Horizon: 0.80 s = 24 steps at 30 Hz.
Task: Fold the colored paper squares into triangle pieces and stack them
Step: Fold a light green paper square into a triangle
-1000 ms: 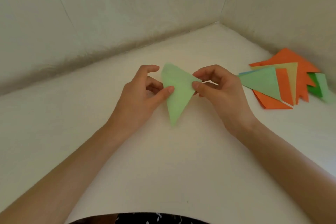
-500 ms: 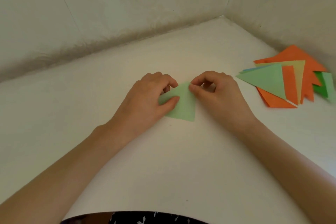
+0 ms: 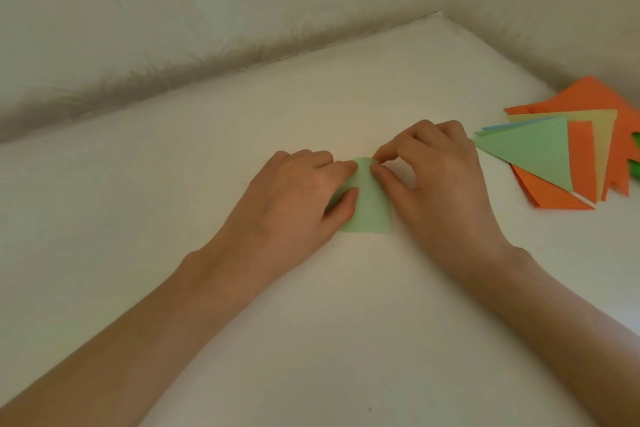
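A: Right fingers (image 3: 390, 152) pinch the paper (image 3: 372, 213) at its top tip; left fingers (image 3: 341, 166) and thumb grip its left edge. It lies on the bench (image 3: 311, 322), between both hands.
B: Handling?
A: Light, thin, limp. Creases easily and likely slides on the bench. Hold at corners, press along the fold.
B: Room?
A: The stack (image 3: 540, 156) sits just beside the right hand (image 3: 440, 184), close to the wall (image 3: 554, 10). Open bench near and left of the left hand (image 3: 294, 201).

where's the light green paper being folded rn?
Head view, centre: the light green paper lies on the white table between both hands, left hand holding its left side, right hand pinching its top. The stack of folded triangles sits apart, far right.
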{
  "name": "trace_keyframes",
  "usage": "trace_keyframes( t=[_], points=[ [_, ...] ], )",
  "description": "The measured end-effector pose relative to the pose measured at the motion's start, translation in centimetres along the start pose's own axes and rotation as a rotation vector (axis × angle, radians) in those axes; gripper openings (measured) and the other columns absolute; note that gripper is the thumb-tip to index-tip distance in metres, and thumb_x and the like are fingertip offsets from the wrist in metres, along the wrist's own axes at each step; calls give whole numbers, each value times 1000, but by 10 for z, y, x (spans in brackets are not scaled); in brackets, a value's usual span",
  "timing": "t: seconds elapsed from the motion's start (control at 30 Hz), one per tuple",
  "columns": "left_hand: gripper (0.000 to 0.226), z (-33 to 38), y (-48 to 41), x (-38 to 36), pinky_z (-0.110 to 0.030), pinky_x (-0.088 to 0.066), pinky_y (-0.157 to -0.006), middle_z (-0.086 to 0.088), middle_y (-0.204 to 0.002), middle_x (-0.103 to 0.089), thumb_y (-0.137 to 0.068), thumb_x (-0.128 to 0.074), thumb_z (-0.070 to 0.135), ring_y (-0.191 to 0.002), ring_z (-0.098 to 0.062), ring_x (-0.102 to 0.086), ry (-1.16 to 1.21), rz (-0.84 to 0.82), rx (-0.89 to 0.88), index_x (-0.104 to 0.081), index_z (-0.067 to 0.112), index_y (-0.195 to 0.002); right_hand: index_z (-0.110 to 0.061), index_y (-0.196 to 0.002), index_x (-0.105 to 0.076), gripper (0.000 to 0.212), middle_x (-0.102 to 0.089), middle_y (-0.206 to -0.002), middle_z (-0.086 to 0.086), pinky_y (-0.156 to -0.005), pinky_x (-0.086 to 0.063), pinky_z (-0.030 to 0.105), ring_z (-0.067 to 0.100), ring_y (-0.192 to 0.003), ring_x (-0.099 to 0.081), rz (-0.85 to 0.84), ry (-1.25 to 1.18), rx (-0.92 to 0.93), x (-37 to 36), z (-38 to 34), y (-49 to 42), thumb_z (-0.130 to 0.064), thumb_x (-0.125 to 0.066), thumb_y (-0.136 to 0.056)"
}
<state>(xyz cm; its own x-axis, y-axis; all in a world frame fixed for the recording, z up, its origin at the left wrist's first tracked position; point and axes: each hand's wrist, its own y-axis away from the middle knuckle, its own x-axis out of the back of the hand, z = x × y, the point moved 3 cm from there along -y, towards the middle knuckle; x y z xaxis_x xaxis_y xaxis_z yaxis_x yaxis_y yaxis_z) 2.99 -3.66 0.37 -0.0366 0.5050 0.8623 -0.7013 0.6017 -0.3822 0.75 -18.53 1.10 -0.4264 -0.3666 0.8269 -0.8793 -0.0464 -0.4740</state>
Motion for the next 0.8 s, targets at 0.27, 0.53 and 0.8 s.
trace_keyframes(
  t=[0.27, 0.53, 0.8],
  points=[
    [43, -1, -1, -3, -27, -36, -58, 9, -64, -29, -88, -40, 33, -56, -13, -31, -3, 26, -19, -71, 7, -102, -8, -74, -72, 6, -65, -80, 5, -67, -29, 33, 25, -83, -46, 149, 148, 289, -3, -4, 3, -3, -72, -76],
    [40, -4, 0, 0, -24, -38, -53, 2, -57, -42, -86, -46, 33, -47, -21, -45, 56, 27, -11, -73, 6, -96, -10, -81, -75, 6, -67, -81, 2, -67, -33, 34, 28, -81, -52, 86, 99, 321, -3, -2, 4, -10, -69, -82],
    [38, -5, 0, 1, -26, -43, -50, 0, -56, -46, -86, -47, 32, -46, -20, -44, 48, 48, -8, -74, 7, -93, -10, -82, -75, 7, -68, -80, 3, -67, -36, 36, 31, -75, -58, 93, 118, 347, 0, -3, 6, -8, -68, -83]
  ],
)
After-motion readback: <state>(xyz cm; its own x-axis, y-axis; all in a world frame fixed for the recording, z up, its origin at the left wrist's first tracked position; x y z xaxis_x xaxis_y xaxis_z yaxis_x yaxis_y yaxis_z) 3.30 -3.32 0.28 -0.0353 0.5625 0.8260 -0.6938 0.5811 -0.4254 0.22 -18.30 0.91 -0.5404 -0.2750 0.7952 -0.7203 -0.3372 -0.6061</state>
